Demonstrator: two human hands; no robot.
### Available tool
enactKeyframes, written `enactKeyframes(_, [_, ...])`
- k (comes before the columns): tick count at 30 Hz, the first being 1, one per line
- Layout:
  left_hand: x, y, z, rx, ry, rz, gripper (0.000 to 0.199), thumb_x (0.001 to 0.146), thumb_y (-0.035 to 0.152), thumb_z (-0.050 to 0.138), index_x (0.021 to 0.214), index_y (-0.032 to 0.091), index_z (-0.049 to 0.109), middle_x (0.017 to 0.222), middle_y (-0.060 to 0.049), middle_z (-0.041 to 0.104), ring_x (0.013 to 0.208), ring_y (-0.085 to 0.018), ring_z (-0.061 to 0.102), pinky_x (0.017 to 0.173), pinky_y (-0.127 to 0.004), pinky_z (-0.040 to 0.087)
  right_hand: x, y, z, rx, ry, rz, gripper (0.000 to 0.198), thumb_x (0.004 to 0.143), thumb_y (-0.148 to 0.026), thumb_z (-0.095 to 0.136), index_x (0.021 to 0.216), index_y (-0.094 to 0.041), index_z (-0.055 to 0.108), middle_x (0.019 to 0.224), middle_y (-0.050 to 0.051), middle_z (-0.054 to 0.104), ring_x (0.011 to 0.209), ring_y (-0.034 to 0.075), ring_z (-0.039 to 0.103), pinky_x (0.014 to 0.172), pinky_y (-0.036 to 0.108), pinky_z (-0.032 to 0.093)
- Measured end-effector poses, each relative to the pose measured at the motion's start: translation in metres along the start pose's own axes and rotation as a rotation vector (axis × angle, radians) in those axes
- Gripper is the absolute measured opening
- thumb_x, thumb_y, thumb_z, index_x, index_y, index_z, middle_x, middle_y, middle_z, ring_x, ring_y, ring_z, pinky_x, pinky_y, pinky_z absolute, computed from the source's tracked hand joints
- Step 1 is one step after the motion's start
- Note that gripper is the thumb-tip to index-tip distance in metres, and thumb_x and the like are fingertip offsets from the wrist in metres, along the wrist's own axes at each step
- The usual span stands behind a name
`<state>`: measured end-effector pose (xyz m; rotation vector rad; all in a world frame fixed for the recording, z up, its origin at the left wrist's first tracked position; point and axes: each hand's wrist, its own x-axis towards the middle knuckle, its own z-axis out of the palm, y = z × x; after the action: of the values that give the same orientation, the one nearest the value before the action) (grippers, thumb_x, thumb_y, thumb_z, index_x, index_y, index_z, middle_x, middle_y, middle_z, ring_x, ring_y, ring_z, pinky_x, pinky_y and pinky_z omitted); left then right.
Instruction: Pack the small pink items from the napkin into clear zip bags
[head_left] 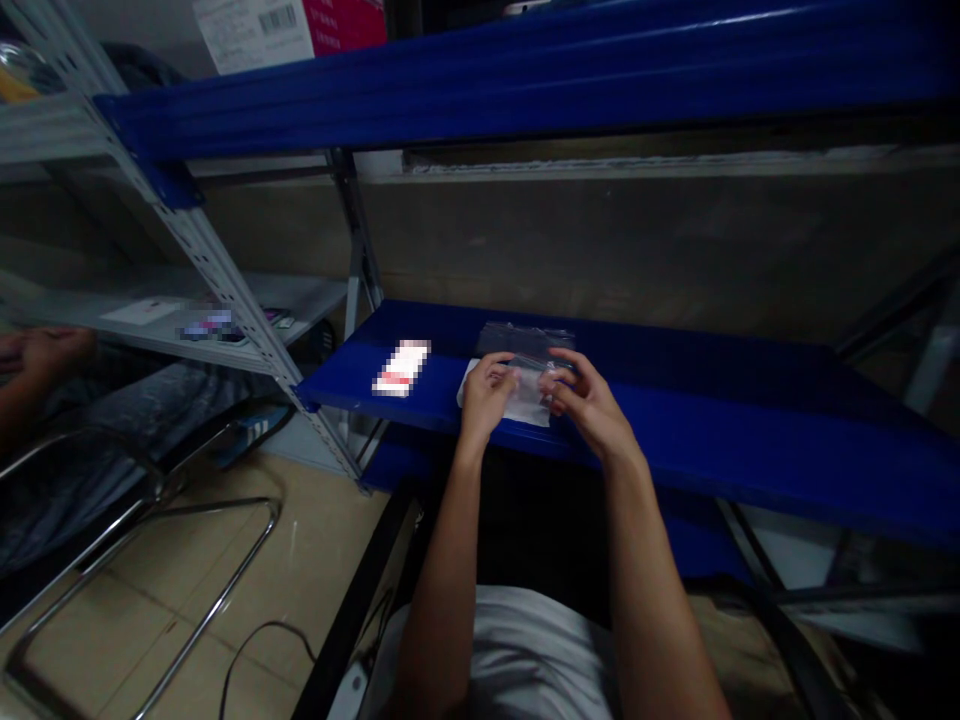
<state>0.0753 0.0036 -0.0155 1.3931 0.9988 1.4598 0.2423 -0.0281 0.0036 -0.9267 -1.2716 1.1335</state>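
A clear plastic bag (527,342) is held up between my two hands, just above the front part of a blue shelf (697,420). My left hand (489,392) pinches its left side with thumb and fingers. On the opposite side, the curled fingers of my right hand (586,396) grip the bag too. Beneath and behind the plastic shows a white flat piece (531,406); whether it lies inside the bag or under it, I cannot tell. Left of my hands, a bright pixelated rectangle (403,368) rests on the shelf.
A blue upper beam (525,85) crosses above my hands, with a white and red box (285,30) on top. At left stand a grey rack post (225,270) and a metal-framed chair (217,590). Another person's hand (52,352) shows at the far left. A cable (262,630) lies on the floor.
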Motion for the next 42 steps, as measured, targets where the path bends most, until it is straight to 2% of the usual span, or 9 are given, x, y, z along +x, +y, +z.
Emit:
enactKeyframes(5, [-0.008, 0.001, -0.008, 0.011, -0.071, 0.050, 0.029, 0.092, 0.019, 0.067, 0.121, 0.019, 0.068, 0.103, -0.008, 0.077, 0.094, -0.018, 0.073, 0.080, -0.025, 0.056, -0.002, 0.002, 0.004, -0.011, -0.015, 0.064, 0.051, 0.074, -0.040, 0.082, 0.119, -0.027, 0.061, 0.081, -0.003, 0.063, 0.066, 0.014, 0.057, 0.053, 0.024, 0.041])
enactKeyframes(10, [-0.007, 0.003, -0.012, 0.130, -0.114, 0.067, 0.034, 0.095, 0.022, 0.066, 0.129, 0.021, 0.066, 0.105, -0.007, 0.078, 0.099, -0.020, 0.073, 0.086, -0.028, 0.056, 0.006, 0.010, 0.008, -0.082, -0.002, 0.076, 0.044, 0.069, -0.041, 0.085, 0.102, -0.024, 0.062, 0.072, -0.004, 0.064, 0.059, 0.014, 0.056, 0.050, 0.024, 0.040])
enactKeyframes(13, [-0.010, 0.010, -0.015, 0.302, -0.057, 0.121, 0.033, 0.095, 0.024, 0.068, 0.128, 0.023, 0.068, 0.108, -0.007, 0.076, 0.099, -0.021, 0.072, 0.090, -0.031, 0.055, 0.008, 0.012, 0.009, -0.088, 0.033, 0.058, 0.040, 0.067, -0.043, 0.086, 0.093, -0.023, 0.062, 0.068, -0.004, 0.064, 0.056, 0.013, 0.054, 0.050, 0.025, 0.040])
enactKeyframes(16, [-0.016, 0.024, -0.018, 0.582, 0.008, 0.203, 0.032, 0.093, 0.027, 0.072, 0.124, 0.026, 0.071, 0.121, -0.008, 0.072, 0.113, -0.026, 0.066, 0.101, -0.039, 0.049, 0.008, 0.013, 0.012, -0.119, 0.054, 0.040, 0.037, 0.068, -0.046, 0.086, 0.083, -0.023, 0.061, 0.063, -0.004, 0.062, 0.052, 0.012, 0.049, 0.049, 0.025, 0.037])
enactKeyframes(20, [-0.024, 0.037, -0.017, 0.767, -0.089, 0.294, 0.046, 0.088, 0.031, 0.077, 0.133, 0.030, 0.066, 0.137, -0.008, 0.065, 0.127, -0.032, 0.057, 0.106, -0.044, 0.042, 0.008, 0.015, 0.017, -0.160, 0.066, 0.013, 0.035, 0.074, -0.052, 0.081, 0.080, -0.023, 0.063, 0.063, -0.001, 0.065, 0.052, 0.014, 0.051, 0.050, 0.027, 0.039])
enactKeyframes(23, [-0.026, 0.036, -0.013, 0.793, -0.147, 0.291, 0.064, 0.084, 0.033, 0.081, 0.144, 0.030, 0.057, 0.144, -0.010, 0.060, 0.131, -0.033, 0.055, 0.107, -0.045, 0.041, 0.009, 0.014, 0.022, -0.166, 0.054, 0.010, 0.035, 0.077, -0.056, 0.077, 0.083, -0.024, 0.066, 0.068, 0.001, 0.069, 0.057, 0.016, 0.057, 0.053, 0.028, 0.044])
enactKeyframes(26, [-0.024, 0.030, -0.008, 0.818, -0.124, 0.261, 0.071, 0.084, 0.033, 0.081, 0.148, 0.029, 0.052, 0.144, -0.012, 0.060, 0.133, -0.034, 0.053, 0.109, -0.046, 0.039, 0.010, 0.012, 0.024, -0.148, 0.023, 0.020, 0.035, 0.078, -0.057, 0.076, 0.085, -0.023, 0.067, 0.076, 0.004, 0.074, 0.061, 0.018, 0.062, 0.055, 0.029, 0.047])
enactKeyframes(37, [-0.017, 0.011, -0.005, 0.615, -0.078, 0.239, 0.062, 0.083, 0.033, 0.080, 0.140, 0.018, 0.062, 0.134, -0.013, 0.066, 0.124, -0.028, 0.064, 0.109, -0.039, 0.049, 0.009, 0.014, 0.017, -0.294, -0.013, -0.018, 0.041, 0.084, -0.062, 0.070, 0.079, -0.021, 0.067, 0.069, 0.001, 0.065, 0.058, 0.016, 0.055, 0.053, 0.028, 0.047])
enactKeyframes(42, [-0.015, 0.006, -0.006, 0.596, -0.065, 0.259, 0.062, 0.082, 0.034, 0.082, 0.138, 0.015, 0.063, 0.131, -0.013, 0.067, 0.123, -0.027, 0.065, 0.108, -0.038, 0.051, 0.008, 0.007, 0.012, -0.299, -0.029, -0.014, 0.041, 0.086, -0.062, 0.068, 0.093, -0.022, 0.069, 0.077, 0.003, 0.069, 0.064, 0.018, 0.061, 0.054, 0.028, 0.050])
